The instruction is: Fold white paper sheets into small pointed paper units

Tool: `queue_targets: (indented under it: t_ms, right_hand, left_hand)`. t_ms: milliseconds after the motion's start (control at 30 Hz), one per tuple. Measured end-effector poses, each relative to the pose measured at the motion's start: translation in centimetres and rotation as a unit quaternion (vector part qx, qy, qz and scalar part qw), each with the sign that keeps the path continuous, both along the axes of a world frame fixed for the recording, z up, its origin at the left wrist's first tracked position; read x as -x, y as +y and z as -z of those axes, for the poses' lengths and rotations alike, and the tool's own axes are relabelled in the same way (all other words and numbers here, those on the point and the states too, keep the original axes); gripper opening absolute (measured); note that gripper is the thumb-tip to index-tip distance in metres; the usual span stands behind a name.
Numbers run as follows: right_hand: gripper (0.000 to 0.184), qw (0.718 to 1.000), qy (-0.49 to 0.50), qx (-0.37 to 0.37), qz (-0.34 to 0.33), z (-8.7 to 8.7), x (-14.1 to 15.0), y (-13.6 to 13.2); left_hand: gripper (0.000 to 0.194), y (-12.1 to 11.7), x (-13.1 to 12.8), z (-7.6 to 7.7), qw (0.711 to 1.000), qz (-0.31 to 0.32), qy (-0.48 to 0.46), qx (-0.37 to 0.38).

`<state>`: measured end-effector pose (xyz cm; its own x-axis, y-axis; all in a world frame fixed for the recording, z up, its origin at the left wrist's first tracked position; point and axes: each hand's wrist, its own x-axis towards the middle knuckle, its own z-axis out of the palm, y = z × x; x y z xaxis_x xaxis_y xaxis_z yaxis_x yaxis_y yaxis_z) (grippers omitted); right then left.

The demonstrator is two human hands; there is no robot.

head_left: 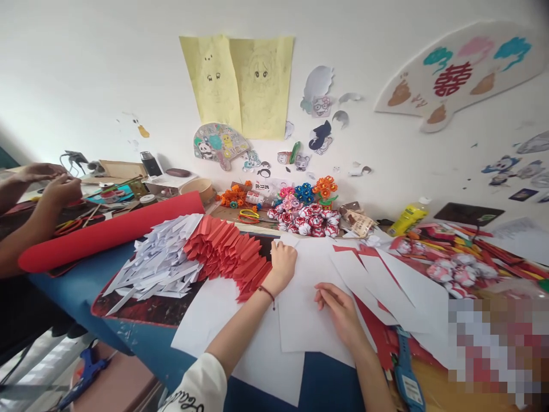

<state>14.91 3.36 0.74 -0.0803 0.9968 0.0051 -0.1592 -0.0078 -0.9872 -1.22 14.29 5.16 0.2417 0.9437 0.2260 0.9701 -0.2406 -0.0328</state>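
My left hand [283,267] is closed at the far left corner of a white paper sheet [306,329]; its curled fingers partly hide that corner. On the right part of this sheet rests my right hand [342,315], its fingers loosely bent and apart, holding nothing visible. Another white sheet [274,372] lies beneath my left forearm. Left of my left hand stands a long row of folded red paper pieces [227,252], packed side by side. A heap of folded white paper pieces [160,254] adjoins it, on a dark mat [150,312].
A red roll [115,229] lies behind the white heap. Another person's hands [55,183] are at far left. Paper flowers [304,217] stand along the wall. White and red sheets [386,286], a blue watch-like strap [405,366] and a yellow bottle [409,216] are at right. A blue glue gun [88,369] is lower left.
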Motion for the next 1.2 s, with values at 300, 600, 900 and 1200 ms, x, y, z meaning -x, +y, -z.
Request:
queue_targets:
  t_ms: [300, 600, 900, 1200]
  right_hand:
    - [0.024, 0.999, -0.039, 0.008, 0.006, -0.2, 0.0, -0.2]
    - [0.03, 0.977, -0.204, 0.019, -0.064, -2.8, -0.1, 6.0]
    - [0.044, 0.995, -0.101, 0.005, 0.018, -4.3, 2.1, 12.0]
    - [0.039, 0.983, -0.129, -0.025, 0.125, -6.1, 2.0, 11.5]
  left_hand:
    - [0.022, -0.5, 0.6, 1.3, 1.0, 0.006, 0.013, 0.01]
    - [0.031, -0.2, 0.4, 0.4, 0.999, -0.005, 0.016, 0.036]
    - [0.025, -0.8, 1.5, -2.2, 0.903, 0.046, -0.426, -0.035]
    - [0.02, -0.6, 0.3, -2.0, 0.819, 0.017, -0.573, 0.024]
